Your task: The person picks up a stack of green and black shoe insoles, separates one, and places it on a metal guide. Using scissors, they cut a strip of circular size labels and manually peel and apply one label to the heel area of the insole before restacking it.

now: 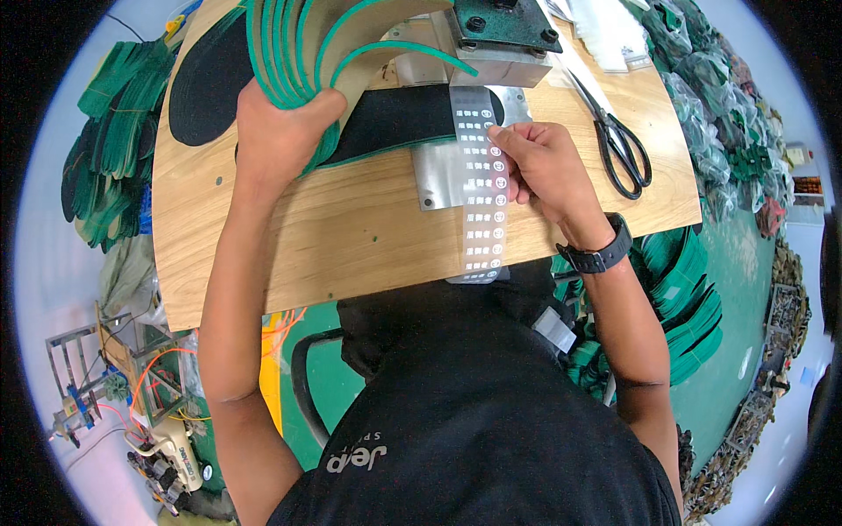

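Worktop of pale wood (368, 237) carried a black insole with green edging (395, 118) under a grey metal press (500, 35). Left hand (281, 131) held its grip clenched around a fanned stack of green-rimmed insoles (289, 44). Right hand (548, 167) pinched a clear strip of white printed labels (484, 193) lying across the insole. Black-handled scissors (618, 140) lay just beside the right hand.

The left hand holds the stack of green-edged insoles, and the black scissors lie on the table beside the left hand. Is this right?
Not quite. The head view shows the black scissors beside the right hand, not the left hand, which does hold the green-edged insoles, on the wooden table.
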`<state>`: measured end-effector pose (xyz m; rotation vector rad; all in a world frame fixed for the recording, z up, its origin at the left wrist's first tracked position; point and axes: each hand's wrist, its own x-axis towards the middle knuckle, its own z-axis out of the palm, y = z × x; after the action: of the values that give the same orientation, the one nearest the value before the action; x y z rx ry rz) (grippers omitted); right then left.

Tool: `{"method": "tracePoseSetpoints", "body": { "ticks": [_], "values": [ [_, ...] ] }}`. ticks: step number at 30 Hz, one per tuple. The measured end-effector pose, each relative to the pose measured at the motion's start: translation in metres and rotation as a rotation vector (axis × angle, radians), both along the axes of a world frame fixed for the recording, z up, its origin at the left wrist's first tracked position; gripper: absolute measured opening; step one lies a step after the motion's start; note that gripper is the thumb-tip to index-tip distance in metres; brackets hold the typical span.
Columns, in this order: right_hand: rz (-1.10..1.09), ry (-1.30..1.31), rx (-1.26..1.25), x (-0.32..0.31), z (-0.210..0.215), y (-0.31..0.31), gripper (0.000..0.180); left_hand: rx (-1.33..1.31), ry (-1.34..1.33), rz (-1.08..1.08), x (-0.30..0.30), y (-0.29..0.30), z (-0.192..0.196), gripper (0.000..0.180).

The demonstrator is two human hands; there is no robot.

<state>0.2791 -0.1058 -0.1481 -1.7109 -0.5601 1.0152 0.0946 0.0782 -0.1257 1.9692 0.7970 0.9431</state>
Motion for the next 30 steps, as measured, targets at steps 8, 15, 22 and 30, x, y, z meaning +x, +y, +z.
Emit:
{"method": "tracePoseSetpoints", "body": {
  "ticks": [8,15,22,30],
  "values": [
    [-0.001,-0.026,-0.079,0.001,0.004,0.009,0.035,0.150,0.014,0.007,0.003,-0.009,-0.005,0.021],
    [-0.020,-0.016,-0.074,-0.003,0.009,0.006,0.038,0.222,0.299,-0.118,0.008,-0.007,-0.009,0.063],
    [-0.049,0.060,-0.001,-0.007,0.010,-0.006,0.035,0.390,0.455,-0.221,0.019,-0.010,-0.007,0.086],
    [-0.120,0.093,0.084,-0.004,0.002,-0.026,0.025,0.391,0.539,-0.194,0.017,-0.012,0.003,0.083]
  ]
}}
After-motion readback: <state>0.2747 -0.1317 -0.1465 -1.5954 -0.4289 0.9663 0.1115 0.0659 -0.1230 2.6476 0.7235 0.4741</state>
